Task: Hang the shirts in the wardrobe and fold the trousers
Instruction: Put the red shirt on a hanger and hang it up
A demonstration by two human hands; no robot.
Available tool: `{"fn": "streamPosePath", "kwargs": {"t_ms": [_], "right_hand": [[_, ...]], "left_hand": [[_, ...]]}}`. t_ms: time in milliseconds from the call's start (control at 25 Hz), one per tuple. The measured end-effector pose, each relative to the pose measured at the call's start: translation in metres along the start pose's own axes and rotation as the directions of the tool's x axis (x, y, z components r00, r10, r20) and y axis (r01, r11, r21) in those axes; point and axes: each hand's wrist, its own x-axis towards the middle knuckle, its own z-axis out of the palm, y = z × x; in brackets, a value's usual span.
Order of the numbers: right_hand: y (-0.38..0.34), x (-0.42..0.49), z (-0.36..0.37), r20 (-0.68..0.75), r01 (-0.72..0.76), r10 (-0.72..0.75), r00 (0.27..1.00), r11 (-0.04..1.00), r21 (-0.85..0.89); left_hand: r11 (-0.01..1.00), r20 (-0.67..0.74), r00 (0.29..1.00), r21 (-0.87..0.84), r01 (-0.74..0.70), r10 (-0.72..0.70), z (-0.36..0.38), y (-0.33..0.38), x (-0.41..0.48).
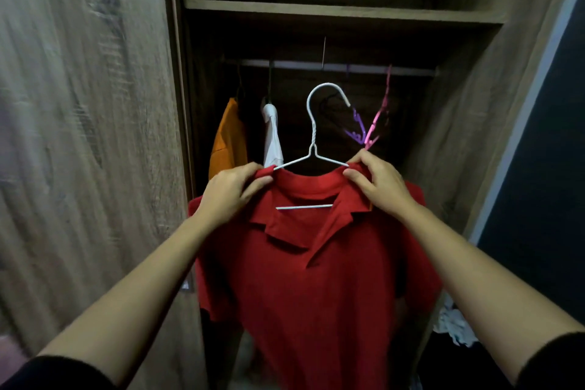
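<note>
Far left of frame: wood-grain panel (pixel 88 136) of the wardrobe. Just inside it, upper-left of ctr, an orange shirt (pixel 228 139) & a white shirt (pixel 273 139) hang side by side under the rail (pixel 297 64). Left hand (pixel 231 193), ctr-left, pinches the red polo shirt (pixel 316 279) at the shoulder, thumb & fingers curled on the cloth. The red polo shirt fills ctr & btm of frame, held up in front of the wardrobe opening on a white wire hanger (pixel 313 136). The hook sits below the rail, not touching it. Right hand (pixel 380 187), ctr-right, grips the collar's other side the same way. Just above that hand a purple hanger (pixel 359 133) & a pink hanger (pixel 378 119) dangle. Shelf (pixel 342 11) runs across the top. Btm right: pale crumpled cloth (pixel 452 323).
</note>
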Motion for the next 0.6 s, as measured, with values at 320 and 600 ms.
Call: {"fn": "streamPosePath", "kwargs": {"t_ms": [320,600], "right_hand": [[0.020,-0.008,-0.017,0.113,-0.015,0.030,0.993,0.991,-0.135],[0.018,-0.003,-0.017,0.195,0.088,0.002,0.981,0.889,-0.449]], "left_hand": [[0.989,-0.115,0.992,-0.143,0.042,-0.059,-0.016,-0.019,0.013],[0.963,-0.094,0.985,-0.240,0.119,-0.146,-0.020,-0.032,0.003]]}}
